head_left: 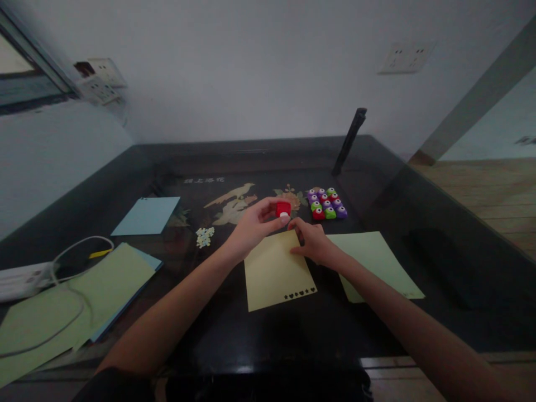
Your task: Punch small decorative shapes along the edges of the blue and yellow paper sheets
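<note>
My left hand (260,220) holds a small red craft hole punch (283,209) with a white button between thumb and fingers, just above the far edge of a yellow sheet of paper (278,273). My right hand (312,240) is curled at that sheet's far right corner, its thumb over the paper and its other fingers close to the punch. Along the sheet's near edge runs a row of cut-out hearts, stars and similar shapes. Several more punches (326,204) in purple, green and red stand grouped behind my right hand. A small pile of paper cut-outs (205,237) lies left of the sheet.
A pale green sheet (377,262) lies under my right forearm. A blue sheet (146,216) is at the far left. Nearer lie more green sheets (121,279), a white cable (79,240) and a power strip (25,281). A black upright object (350,140) stands at the back.
</note>
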A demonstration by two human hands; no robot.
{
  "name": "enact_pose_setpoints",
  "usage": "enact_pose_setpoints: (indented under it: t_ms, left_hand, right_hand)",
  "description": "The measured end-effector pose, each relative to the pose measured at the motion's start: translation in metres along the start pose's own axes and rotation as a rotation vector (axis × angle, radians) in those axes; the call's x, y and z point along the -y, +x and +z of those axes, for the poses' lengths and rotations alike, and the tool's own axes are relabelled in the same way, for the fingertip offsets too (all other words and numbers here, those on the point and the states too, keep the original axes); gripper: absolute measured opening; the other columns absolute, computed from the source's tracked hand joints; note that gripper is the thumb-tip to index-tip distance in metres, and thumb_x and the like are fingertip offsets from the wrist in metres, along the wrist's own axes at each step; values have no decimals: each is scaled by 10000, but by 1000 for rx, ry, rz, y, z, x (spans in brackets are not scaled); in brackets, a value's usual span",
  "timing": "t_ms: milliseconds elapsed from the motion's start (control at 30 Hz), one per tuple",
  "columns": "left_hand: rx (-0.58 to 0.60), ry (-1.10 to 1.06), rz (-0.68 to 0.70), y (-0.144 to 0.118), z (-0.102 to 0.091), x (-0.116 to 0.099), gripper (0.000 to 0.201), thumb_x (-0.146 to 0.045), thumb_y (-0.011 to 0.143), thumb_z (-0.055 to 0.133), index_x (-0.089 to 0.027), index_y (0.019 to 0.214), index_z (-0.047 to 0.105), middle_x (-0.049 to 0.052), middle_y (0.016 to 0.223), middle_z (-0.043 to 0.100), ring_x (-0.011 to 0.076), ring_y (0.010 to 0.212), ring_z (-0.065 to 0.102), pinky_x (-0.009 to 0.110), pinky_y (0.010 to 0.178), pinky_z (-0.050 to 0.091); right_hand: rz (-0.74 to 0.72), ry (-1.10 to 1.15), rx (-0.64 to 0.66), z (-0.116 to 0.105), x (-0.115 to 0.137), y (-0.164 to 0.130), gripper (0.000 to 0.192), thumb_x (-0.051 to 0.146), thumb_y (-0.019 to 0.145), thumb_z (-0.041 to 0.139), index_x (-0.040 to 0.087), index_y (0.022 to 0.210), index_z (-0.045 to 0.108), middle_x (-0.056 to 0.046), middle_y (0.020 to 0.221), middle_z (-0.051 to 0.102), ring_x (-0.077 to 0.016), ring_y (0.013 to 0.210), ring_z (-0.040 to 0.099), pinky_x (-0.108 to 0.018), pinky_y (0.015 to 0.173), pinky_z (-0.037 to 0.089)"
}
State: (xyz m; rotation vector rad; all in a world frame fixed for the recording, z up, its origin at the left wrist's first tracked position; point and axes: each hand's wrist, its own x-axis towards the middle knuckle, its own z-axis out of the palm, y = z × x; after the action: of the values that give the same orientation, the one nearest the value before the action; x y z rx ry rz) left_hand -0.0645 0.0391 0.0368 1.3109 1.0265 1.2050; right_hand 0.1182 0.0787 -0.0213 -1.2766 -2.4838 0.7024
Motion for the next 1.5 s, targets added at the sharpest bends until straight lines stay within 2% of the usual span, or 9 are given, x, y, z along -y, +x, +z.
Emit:
enact_pose_setpoints:
  t_ms: [267,433,567,700,833,900,1000,1233,1500]
  left_hand:
    - [101,38,-275,-60,-4,44,317,-328,761,718,-161,1017,634,84,1024,704,200,940,656,325,828,502]
    - [75,-14,-263,-60,-8,53,323,-322,767,716,-165,1037,632,88,1045,701,195,964,652,315,849,499]
    - [69,-60,-270,-60,-8,52,316,-279,759,715,-168,1041,624,93,1082,695,191,975,657,338,886,496]
    - [74,-53,-256,-63,-7,52,336,-248,730,726,-172,1043,629,93,1086,695,202,1003,652,353,891,501]
    - [47,-60,-241,-65,-7,40,323,-226,729,725,-169,1037,645,94,1076,704,201,952,673,345,856,525]
    - [22,-110,-239,-67,-5,28,325,-214,729,728,-183,1042,645,72,1020,721,187,875,693,317,789,545]
    - [-29,-171,-280,-69,6,13,344,-191,711,746,-209,1044,661,34,942,729,166,798,700,291,742,548]
    - [-6,-304,-463,-64,54,27,341,-167,696,752,-217,1027,690,56,1023,728,174,800,686,366,810,542]
    - [-35,-292,-476,-54,67,44,341,-159,669,781,-204,996,697,56,1035,738,200,946,677,381,906,514]
  right_hand:
    - [16,230,-13,-6,16,-10,529,84,690,651,192,1178,477,20,796,613,-173,737,598,-348,776,407]
    - [191,764,168,-15,21,-22,565,223,752,666,193,1251,404,-18,836,681,-172,707,640,-286,567,475]
    - [299,888,316,-17,28,-39,593,286,788,658,209,1304,376,-44,897,703,-141,627,633,-234,441,447]
    - [310,890,374,-11,37,-49,402,206,785,643,182,1165,516,-85,980,725,-188,773,699,-266,512,529]
    - [281,885,237,-14,33,-53,241,183,739,676,170,977,641,-75,951,741,-218,829,712,-358,686,586]
    - [309,854,127,-23,24,-56,249,219,720,709,166,960,668,-64,869,748,-197,717,703,-310,570,565]
    - [374,814,-76,-40,6,-63,275,284,694,749,149,926,690,-36,694,722,-104,429,544,-200,337,353]
    - [364,888,-579,-54,-25,-68,165,250,649,775,159,701,648,21,565,627,-64,388,430,-198,329,301]
    - [297,832,-697,-47,-20,-76,101,231,731,740,195,736,645,40,585,628,-78,424,479,-211,358,349]
